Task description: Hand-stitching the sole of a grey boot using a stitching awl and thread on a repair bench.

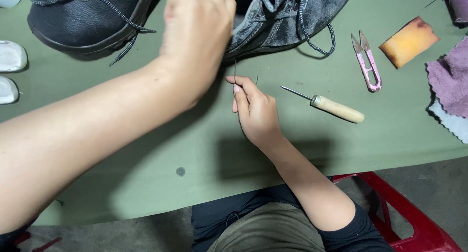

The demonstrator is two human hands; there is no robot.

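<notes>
Two shoes (pixel 92 18) lie side by side at the table's (pixel 204 149) twelve o'clock edge. The left hand (pixel 197 35) hangs over the gap between them; the right hand (pixel 256 110) rests on the table at six o'clock from it, pinching a thread (pixel 235 71) that runs up toward the shoes. At three o'clock from the right hand lies an awl (pixel 331 106), point toward the hand. Snips (pixel 368 61) lie at one o'clock from the awl, a block (pixel 408 41) just beyond, cloths (pixel 451 86) at the far three o'clock edge. A stool (pixel 414 222) stands at five o'clock, below the table.
</notes>
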